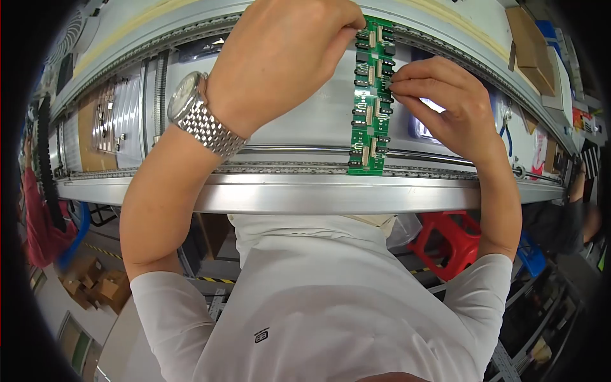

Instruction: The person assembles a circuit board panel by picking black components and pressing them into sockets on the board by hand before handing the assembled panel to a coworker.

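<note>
Presently, green circuit board (364,95): lies lengthwise from the near rail (286,169), under its near end, to the far rail (426,39), by its far end, with white connectors (371,115) and black sockets along its length.

Handling: contact looks best kept light and to the board's edges; the middle is unsupported as far as I can judge, so any pressure would be safer near the railed ends, with one hand steadying the board while the other works.

Left hand (286,54): reaches across from the board's left, back of the hand up, wrist bent toward the board's far left corner; fingers curled, tips drawn close at that corner. Whether they grip the edge or a part, I cannot tell.

Watch (191,105): on the left wrist, well left of the board, clear of its parts.

Right hand (449,95): comes in from the board's right, elbow bent, thumb and forefinger tips nearly meeting at the right edge, above mid-length; what is between them is hidden.
</note>
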Action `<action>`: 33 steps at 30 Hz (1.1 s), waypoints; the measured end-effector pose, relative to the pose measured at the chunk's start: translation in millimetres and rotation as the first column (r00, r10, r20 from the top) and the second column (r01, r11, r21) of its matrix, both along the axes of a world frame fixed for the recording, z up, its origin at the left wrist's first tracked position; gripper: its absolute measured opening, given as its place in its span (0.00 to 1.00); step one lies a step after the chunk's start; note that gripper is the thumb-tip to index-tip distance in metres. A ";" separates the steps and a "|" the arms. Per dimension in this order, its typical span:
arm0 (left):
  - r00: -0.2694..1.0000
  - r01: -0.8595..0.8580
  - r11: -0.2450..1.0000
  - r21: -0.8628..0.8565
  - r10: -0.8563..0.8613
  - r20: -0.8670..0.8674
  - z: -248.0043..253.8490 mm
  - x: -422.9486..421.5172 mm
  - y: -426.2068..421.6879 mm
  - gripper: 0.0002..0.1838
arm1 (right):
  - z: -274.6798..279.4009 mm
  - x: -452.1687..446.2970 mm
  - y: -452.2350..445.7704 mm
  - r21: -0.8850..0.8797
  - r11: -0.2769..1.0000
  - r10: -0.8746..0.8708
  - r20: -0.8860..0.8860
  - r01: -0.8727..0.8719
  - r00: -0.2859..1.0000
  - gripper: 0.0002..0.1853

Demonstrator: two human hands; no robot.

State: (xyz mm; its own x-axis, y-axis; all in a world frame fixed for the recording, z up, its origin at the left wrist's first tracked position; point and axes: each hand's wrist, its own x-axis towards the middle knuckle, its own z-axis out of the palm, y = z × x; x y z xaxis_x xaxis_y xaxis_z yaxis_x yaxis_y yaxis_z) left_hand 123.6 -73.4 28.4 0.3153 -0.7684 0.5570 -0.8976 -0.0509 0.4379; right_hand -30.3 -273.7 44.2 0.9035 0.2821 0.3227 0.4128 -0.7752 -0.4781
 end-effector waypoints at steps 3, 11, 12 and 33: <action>0.998 -0.055 0.998 -0.009 0.054 -0.043 -3.7 2.1 1.1 0.06 | 0.6 0.9 0.0 -0.012 1.000 0.009 -0.017 -0.010 1.000 0.10; 0.918 -0.223 0.916 0.334 0.313 -0.245 27.7 3.8 4.8 0.06 | 0.1 0.2 0.8 -0.004 1.000 0.012 -0.026 -0.012 1.000 0.10; 0.910 -0.251 0.886 0.390 0.354 -0.216 26.0 7.2 5.1 0.06 | -0.2 0.6 0.4 -0.014 1.000 0.015 -0.019 -0.015 1.000 0.10; 0.863 -0.362 0.927 -0.098 0.373 0.340 -15.4 36.0 -24.9 0.11 | 22.1 69.5 -29.7 -0.036 0.894 -0.449 -0.069 0.448 0.891 0.11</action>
State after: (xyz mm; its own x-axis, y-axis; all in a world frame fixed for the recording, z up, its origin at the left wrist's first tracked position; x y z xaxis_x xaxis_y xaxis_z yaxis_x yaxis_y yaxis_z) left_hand 159.6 -98.2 13.0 0.3541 -0.6162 0.7035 -0.9106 -0.3987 0.1091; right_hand 39.2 -303.4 66.3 0.9563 -0.1532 0.2491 -0.0165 -0.8786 -0.4772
